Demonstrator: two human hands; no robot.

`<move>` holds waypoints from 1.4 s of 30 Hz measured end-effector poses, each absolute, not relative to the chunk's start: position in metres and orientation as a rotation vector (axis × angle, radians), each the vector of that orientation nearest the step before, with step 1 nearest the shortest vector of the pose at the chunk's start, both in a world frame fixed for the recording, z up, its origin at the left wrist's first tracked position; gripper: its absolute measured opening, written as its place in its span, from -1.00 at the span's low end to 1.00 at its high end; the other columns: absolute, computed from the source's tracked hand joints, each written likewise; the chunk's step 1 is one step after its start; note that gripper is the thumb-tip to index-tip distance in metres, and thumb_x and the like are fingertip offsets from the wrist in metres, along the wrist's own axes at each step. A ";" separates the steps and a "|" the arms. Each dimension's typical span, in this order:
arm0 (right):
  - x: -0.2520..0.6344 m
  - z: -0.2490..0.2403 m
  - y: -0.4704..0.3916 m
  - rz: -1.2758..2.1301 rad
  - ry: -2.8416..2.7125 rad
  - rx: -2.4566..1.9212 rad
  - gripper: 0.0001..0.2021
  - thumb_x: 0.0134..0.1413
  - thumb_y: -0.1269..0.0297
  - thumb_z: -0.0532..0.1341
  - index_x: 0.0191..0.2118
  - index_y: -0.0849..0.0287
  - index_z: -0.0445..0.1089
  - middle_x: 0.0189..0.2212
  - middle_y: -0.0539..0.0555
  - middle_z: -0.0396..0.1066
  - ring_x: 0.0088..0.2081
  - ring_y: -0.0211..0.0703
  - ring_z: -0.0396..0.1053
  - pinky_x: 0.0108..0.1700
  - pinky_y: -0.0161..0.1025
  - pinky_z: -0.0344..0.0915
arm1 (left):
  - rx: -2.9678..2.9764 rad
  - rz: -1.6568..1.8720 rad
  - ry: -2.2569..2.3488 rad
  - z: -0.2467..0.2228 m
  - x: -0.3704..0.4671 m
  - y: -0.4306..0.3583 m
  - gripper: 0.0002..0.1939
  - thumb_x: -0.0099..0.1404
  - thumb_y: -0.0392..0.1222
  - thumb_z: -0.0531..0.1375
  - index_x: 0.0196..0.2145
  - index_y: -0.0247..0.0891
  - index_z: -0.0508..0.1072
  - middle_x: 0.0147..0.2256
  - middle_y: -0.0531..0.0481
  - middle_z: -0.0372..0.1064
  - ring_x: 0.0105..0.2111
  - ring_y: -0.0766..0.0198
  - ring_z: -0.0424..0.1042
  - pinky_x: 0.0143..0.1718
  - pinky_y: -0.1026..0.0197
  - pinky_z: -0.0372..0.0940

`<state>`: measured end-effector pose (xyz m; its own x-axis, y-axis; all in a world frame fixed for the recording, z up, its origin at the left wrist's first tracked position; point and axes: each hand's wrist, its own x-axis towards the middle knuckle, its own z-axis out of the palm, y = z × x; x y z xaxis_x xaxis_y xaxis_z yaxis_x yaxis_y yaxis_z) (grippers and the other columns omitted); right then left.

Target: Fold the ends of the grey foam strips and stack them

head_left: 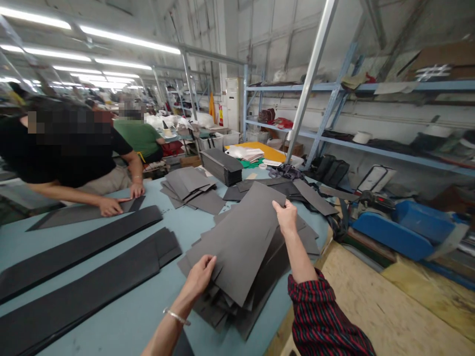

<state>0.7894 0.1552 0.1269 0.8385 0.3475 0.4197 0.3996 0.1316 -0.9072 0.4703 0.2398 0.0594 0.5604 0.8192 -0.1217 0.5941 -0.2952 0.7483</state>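
A large dark grey sheet [245,232], its material not clear, lies tilted over a loose pile of similar sheets [274,267]. My right hand [286,216] pinches its far right edge, thumb on top. At the near left edge, my left hand [202,272] is closed with its fingertips on the same sheet; the undersides of those fingers are hidden. Beneath, the piled sheets fan out unevenly over the blue-green tabletop [122,306].
Long black stacks [92,277] lie to the left. A co-worker's hands [111,205] press a dark strip across the table. Further back stand a smaller sheet pile [189,185] and a tall block of stacked pieces [221,165]. Metal shelving [289,127] and a blue machine [401,230] are at right.
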 end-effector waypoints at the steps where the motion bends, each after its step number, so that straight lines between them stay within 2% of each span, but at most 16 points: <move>1: 0.785 0.132 0.151 -0.119 -0.682 -1.494 -0.72 -0.04 0.16 0.27 -0.22 0.22 0.48 -0.25 0.15 0.51 -0.23 -0.06 0.43 -0.11 -0.13 0.37 | 2.017 0.351 1.138 0.061 0.470 0.241 -0.51 0.23 0.19 -0.06 -0.24 -0.24 0.43 -0.27 -0.13 0.49 -0.19 0.04 0.44 -0.13 0.09 0.24; 3: 0.773 0.142 0.141 -0.260 -0.833 -1.490 -0.79 0.01 0.20 0.26 -0.25 0.21 0.47 -0.27 0.14 0.49 -0.22 -0.06 0.42 -0.09 -0.10 0.37 | 2.049 0.360 1.194 0.069 0.471 0.243 -0.51 0.24 0.18 -0.06 -0.26 -0.25 0.44 -0.27 -0.17 0.47 -0.18 0.01 0.43 -0.12 0.06 0.23; 6: 0.750 0.153 0.125 -0.452 -1.149 -1.374 -0.84 0.11 0.31 0.22 -0.18 0.16 0.45 -0.23 0.13 0.45 -0.13 -0.06 0.38 0.02 -0.05 0.32 | 2.085 0.588 1.322 0.095 0.482 0.246 -0.50 0.23 0.22 -0.03 -0.30 -0.25 0.46 -0.25 -0.20 0.43 -0.16 -0.02 0.39 -0.07 0.00 0.20; 9: 0.728 0.158 0.112 -0.567 -1.402 -1.316 -0.72 0.15 0.43 0.16 -0.03 0.11 0.42 -0.14 0.15 0.40 -0.07 -0.06 0.34 0.04 -0.03 0.31 | 1.828 0.752 1.108 0.143 0.505 0.239 -0.43 0.20 0.32 -0.01 -0.30 -0.27 0.45 -0.28 -0.17 0.40 -0.24 0.06 0.38 -0.13 0.04 0.24; 12: 0.709 0.159 0.107 -0.613 -1.575 -1.309 -0.59 0.16 0.48 0.10 0.12 0.08 0.33 -0.07 0.20 0.35 -0.03 -0.01 0.31 0.01 0.01 0.33 | 1.386 0.653 0.750 0.195 0.534 0.218 -0.38 0.17 0.37 0.03 -0.16 -0.26 0.39 -0.27 -0.09 0.39 -0.33 0.20 0.39 -0.27 0.15 0.29; 15: 0.691 0.161 0.101 -0.562 -1.675 -1.268 -0.54 0.17 0.47 0.10 0.18 0.05 0.26 -0.02 0.21 0.32 0.03 0.02 0.28 0.05 0.04 0.30 | 1.224 0.721 0.660 0.223 0.554 0.195 -0.47 0.12 0.26 0.19 -0.14 -0.22 0.38 -0.22 -0.05 0.38 -0.32 0.28 0.39 -0.34 0.25 0.29; 18: 0.679 0.165 0.094 -0.273 -1.624 -1.223 -0.43 0.15 0.20 0.20 0.26 0.10 0.11 0.04 0.22 0.29 0.08 0.07 0.26 0.10 0.06 0.27 | 1.147 0.852 0.667 0.223 0.557 0.183 -0.56 0.08 0.07 0.29 -0.14 -0.23 0.41 -0.22 -0.05 0.42 -0.34 0.31 0.39 -0.40 0.31 0.27; 20: 0.676 0.169 0.091 -0.029 -1.462 -1.224 -0.38 0.20 0.00 0.12 0.29 0.15 0.04 0.07 0.24 0.28 0.08 0.07 0.27 0.09 0.03 0.29 | 1.067 0.864 0.629 0.216 0.554 0.180 -0.58 0.10 0.01 0.29 -0.12 -0.25 0.43 -0.22 -0.08 0.45 -0.38 0.31 0.40 -0.41 0.30 0.28; 21: 0.675 0.171 0.092 0.074 -1.379 -1.249 -0.42 0.24 -0.03 0.05 0.27 0.16 0.05 0.07 0.23 0.29 0.08 0.04 0.29 0.06 0.00 0.31 | 1.023 0.862 0.606 0.212 0.551 0.178 -0.58 0.10 -0.01 0.29 -0.11 -0.26 0.44 -0.22 -0.09 0.47 -0.39 0.31 0.41 -0.41 0.30 0.29; 23: 0.676 0.176 0.096 0.201 -1.286 -1.361 -0.50 0.27 -0.02 0.02 0.21 0.14 0.15 0.04 0.20 0.33 0.05 -0.01 0.32 0.02 -0.07 0.33 | 0.951 0.875 0.580 0.207 0.548 0.174 -0.58 0.09 -0.05 0.31 -0.11 -0.27 0.45 -0.23 -0.10 0.49 -0.40 0.32 0.42 -0.41 0.31 0.29; 27: 0.673 0.189 0.107 0.166 -1.355 -1.622 -0.60 0.15 0.04 0.21 0.03 0.13 0.33 -0.05 0.14 0.39 -0.02 -0.03 0.36 0.01 -0.12 0.32 | 0.872 0.924 0.615 0.204 0.548 0.160 -0.63 0.08 -0.05 0.33 -0.19 -0.30 0.48 -0.31 -0.04 0.49 -0.46 0.39 0.38 -0.46 0.36 0.24; 31: 0.661 0.196 0.109 0.031 -1.436 -1.755 -0.75 0.25 0.18 0.12 -0.07 0.16 0.41 -0.12 0.13 0.44 -0.07 -0.06 0.39 0.01 -0.15 0.29 | 0.848 0.997 0.657 0.197 0.550 0.155 -0.66 0.07 0.01 0.33 -0.32 -0.32 0.49 -0.46 0.04 0.43 -0.53 0.41 0.31 -0.50 0.37 0.20; 33: 0.654 0.197 0.108 -0.054 -1.454 -1.828 -0.74 0.28 0.21 0.08 -0.05 0.20 0.40 -0.11 0.16 0.45 -0.05 -0.04 0.39 0.02 -0.15 0.28 | 0.859 1.056 0.674 0.192 0.552 0.156 -0.65 0.05 0.03 0.32 -0.36 -0.33 0.49 -0.47 0.04 0.43 -0.50 0.38 0.33 -0.44 0.33 0.24; 37: 0.648 0.198 0.109 -0.174 -1.488 -1.915 -0.66 0.29 0.11 0.07 0.02 0.21 0.36 -0.09 0.19 0.45 -0.05 -0.01 0.41 -0.05 -0.17 0.31 | 0.805 1.141 0.655 0.184 0.558 0.157 -0.61 0.00 0.04 0.34 -0.33 -0.33 0.49 -0.33 -0.05 0.50 -0.34 0.29 0.42 -0.19 0.22 0.30; 39: 0.647 0.200 0.110 -0.222 -1.517 -1.953 -0.69 0.31 0.11 0.06 -0.02 0.18 0.38 -0.14 0.17 0.47 -0.11 -0.03 0.44 -0.12 -0.20 0.32 | 0.770 1.129 0.647 0.181 0.561 0.155 -0.60 -0.01 0.05 0.34 -0.32 -0.32 0.47 -0.32 -0.06 0.50 -0.34 0.28 0.41 -0.16 0.19 0.29; 42: 0.644 0.203 0.112 -0.332 -1.551 -2.081 -0.75 0.34 0.22 0.01 -0.17 0.17 0.41 -0.26 0.15 0.50 -0.26 -0.07 0.49 -0.28 -0.26 0.30 | 0.796 1.127 0.672 0.179 0.566 0.153 -0.59 0.04 0.10 0.30 -0.33 -0.31 0.44 -0.37 -0.02 0.46 -0.36 0.30 0.38 -0.17 0.19 0.28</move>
